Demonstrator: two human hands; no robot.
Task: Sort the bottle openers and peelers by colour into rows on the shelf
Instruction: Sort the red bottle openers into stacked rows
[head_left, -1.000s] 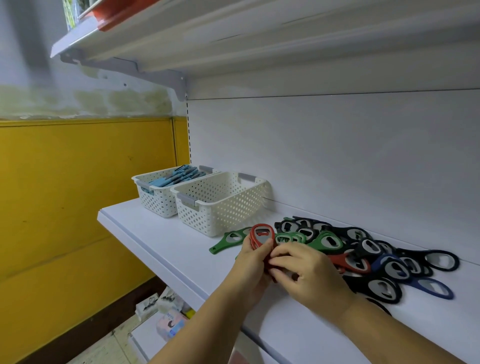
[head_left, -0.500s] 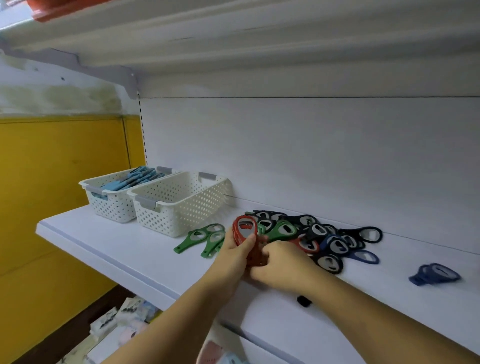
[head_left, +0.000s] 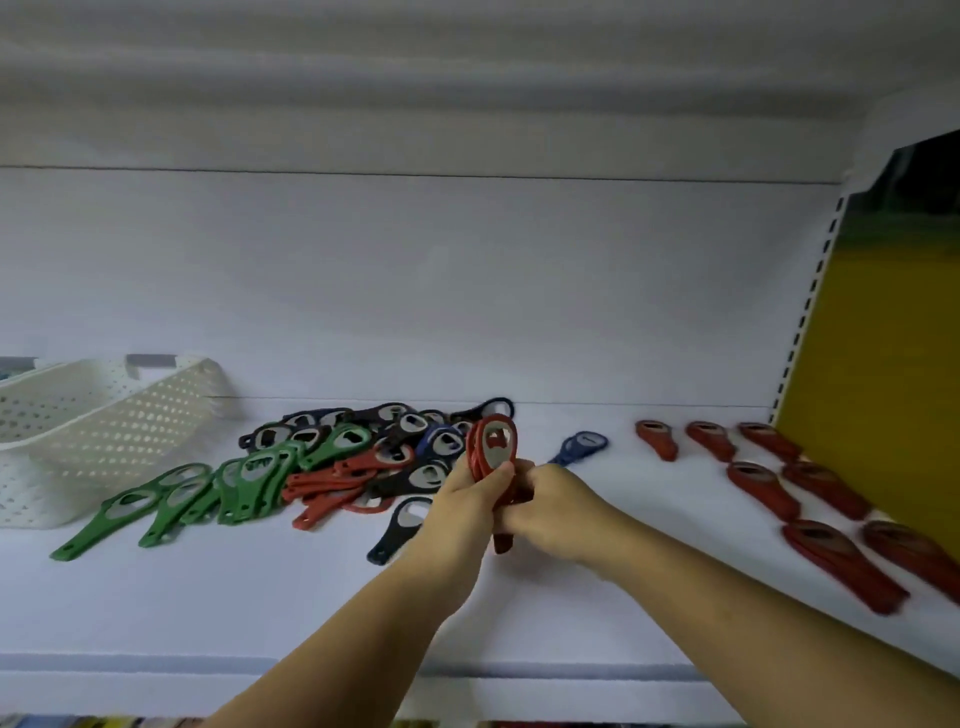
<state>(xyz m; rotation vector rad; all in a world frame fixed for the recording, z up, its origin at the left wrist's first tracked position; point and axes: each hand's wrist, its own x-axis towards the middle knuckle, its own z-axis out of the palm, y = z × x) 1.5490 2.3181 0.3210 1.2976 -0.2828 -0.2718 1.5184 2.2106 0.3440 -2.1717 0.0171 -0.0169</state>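
Observation:
A small stack of red bottle openers (head_left: 494, 448) stands upright above the white shelf (head_left: 260, 597). My left hand (head_left: 462, 501) grips the stack from the left, and my right hand (head_left: 553, 512) holds its lower handles from the right. Behind the hands lies a mixed pile of black, blue and red openers (head_left: 395, 447). Green openers (head_left: 208, 491) lie fanned out to the left. A single blue opener (head_left: 579, 446) sits just right of the pile. Several red openers (head_left: 769, 483) lie in rows at the far right.
A white perforated basket (head_left: 78, 431) stands at the left end of the shelf. A yellow panel (head_left: 883, 374) closes off the right side. Another shelf (head_left: 467, 78) hangs low overhead.
The view has swung right, bringing the rows of red openers into sight and the baskets to the left edge. Both hands still hold the red stack, now further right past the pile.

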